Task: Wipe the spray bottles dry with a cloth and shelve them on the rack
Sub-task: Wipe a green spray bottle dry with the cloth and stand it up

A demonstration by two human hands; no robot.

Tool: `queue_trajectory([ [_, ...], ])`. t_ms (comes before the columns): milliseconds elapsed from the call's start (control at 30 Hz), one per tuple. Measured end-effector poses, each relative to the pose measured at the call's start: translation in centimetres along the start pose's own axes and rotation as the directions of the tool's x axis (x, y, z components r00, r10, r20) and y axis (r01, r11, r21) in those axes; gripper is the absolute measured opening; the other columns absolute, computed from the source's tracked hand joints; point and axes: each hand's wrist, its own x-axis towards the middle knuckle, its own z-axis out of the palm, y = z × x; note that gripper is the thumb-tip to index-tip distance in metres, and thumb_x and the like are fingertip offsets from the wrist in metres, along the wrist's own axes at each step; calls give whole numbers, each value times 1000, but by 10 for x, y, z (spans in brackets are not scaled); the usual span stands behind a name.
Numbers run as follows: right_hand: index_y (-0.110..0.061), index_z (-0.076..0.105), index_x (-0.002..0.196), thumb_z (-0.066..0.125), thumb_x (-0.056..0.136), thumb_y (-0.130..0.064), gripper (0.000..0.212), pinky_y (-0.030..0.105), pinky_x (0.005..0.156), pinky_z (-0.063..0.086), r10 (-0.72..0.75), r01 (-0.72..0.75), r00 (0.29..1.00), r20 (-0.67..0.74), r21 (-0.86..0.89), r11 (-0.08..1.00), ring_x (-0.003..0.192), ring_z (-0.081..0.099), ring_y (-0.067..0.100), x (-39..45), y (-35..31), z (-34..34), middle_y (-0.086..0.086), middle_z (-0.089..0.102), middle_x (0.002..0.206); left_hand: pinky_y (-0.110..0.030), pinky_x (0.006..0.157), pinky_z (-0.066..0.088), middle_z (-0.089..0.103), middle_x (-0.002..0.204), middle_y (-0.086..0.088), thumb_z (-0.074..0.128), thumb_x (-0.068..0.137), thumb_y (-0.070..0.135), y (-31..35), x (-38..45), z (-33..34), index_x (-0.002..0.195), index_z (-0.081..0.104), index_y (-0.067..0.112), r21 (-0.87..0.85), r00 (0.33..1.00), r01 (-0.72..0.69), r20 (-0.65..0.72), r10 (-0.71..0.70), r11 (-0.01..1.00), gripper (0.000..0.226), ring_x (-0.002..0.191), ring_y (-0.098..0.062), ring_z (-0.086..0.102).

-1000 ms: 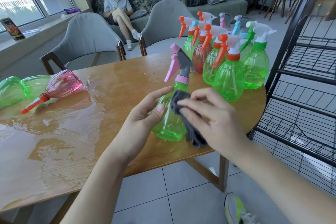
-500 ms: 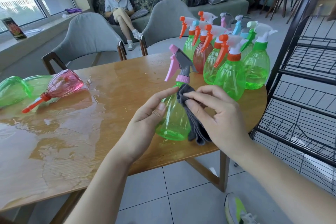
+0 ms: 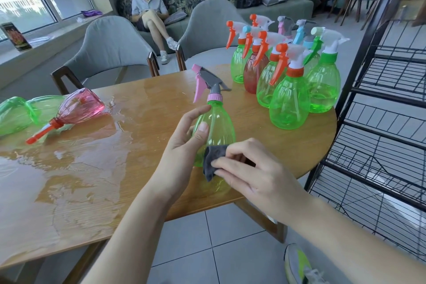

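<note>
Fingers of left hand (image 3: 184, 145) grip green bottle (image 3: 216, 122) near table edge (image 3: 230, 200); right hand (image 3: 251, 175) pinches cloth (image 3: 211, 161) against it.

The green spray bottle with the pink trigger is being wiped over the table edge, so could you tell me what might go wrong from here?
The left hand holds the green plastic spray bottle with the pink trigger by its smooth body only; if wet, it may slip.

The puddle on the wooden table could re-wet it if set down there.

The small grey cloth, bunched under the right hand, covers little surface and may miss patches.
</note>
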Motion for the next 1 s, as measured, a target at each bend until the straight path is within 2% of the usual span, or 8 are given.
queue_trajectory([
  [100, -4, 79, 109, 67, 103, -14, 16, 29, 84, 50, 30, -30, 1000, -7, 40, 999, 86, 59, 23, -3, 4, -1, 10, 64, 100, -57, 105, 45, 67, 109, -12, 61, 97, 47, 2, -1, -4, 135, 64, 46, -32, 1000, 23, -13, -23, 999, 38, 110, -32, 62],
  [200, -5, 79, 110, 70, 101, -13, 15, 30, 83, 51, 68, -67, 998, -4, 88, 994, 87, 58, 20, -4, 7, 1, 9, 63, 102, -69, 109, 41, 60, 122, -35, 59, 98, 48, 1, -2, -9, 139, 60, 44, -26, 999, 45, -2, -45, 999, 41, 111, -46, 64],
  [367, -6, 80, 108, 74, 97, -13, 14, 18, 87, 46, 145, -136, 987, -66, 126, 983, 86, 60, 15, 6, 5, 4, 9, 63, 100, -47, 93, 46, 70, 121, -13, 57, 102, 38, 0, -4, -14, 140, 62, 38, -32, 996, 28, 87, -25, 999, 38, 105, -27, 67],
  [500, -11, 80, 110, 71, 97, -19, 18, 17, 87, 48, 354, -322, 927, -124, 222, 920, 93, 63, 9, 24, 13, -5, 3, 64, 103, -52, 107, 47, 64, 142, -13, 64, 102, 38, 0, -5, -18, 144, 59, 33, -13, 985, 18, 170, -16, 1000, 43, 131, -36, 61],
  [600, -25, 77, 113, 69, 98, -23, 17, 24, 84, 53, 519, -454, 849, -95, 371, 810, 92, 65, 10, 32, 22, -11, -9, 65, 106, -54, 109, 46, 65, 140, -14, 63, 102, 35, 0, -7, -17, 144, 59, 30, -6, 979, 26, 204, -25, 1000, 43, 129, -37, 63],
  [700, -24, 75, 116, 69, 99, -22, 18, 22, 85, 52, 500, -438, 862, -85, 371, 819, 95, 65, 11, 27, 22, -13, -9, 64, 109, -68, 119, 36, 60, 148, -14, 64, 102, 35, -4, -8, -16, 146, 58, 32, -7, 978, 13, 209, -11, 1000, 44, 139, -40, 54],
  [867, -9, 77, 118, 74, 93, -30, 32, 20, 92, 48, 375, -335, 921, -107, 277, 901, 102, 62, 10, 10, 13, -10, 3, 61, 109, -76, 112, 39, 62, 145, -9, 59, 100, 41, -4, -9, -8, 140, 60, 37, -21, 987, -23, 162, 27, 1000, 40, 135, -43, 56],
  [1000, -11, 77, 120, 77, 92, -24, 30, 23, 88, 51, 417, -359, 898, -138, 317, 878, 98, 63, 9, 15, 17, -9, 2, 63, 107, -79, 107, 40, 62, 143, -12, 62, 100, 42, 0, -7, -6, 136, 62, 37, -19, 986, -47, 158, 49, 999, 37, 127, -54, 55],
])
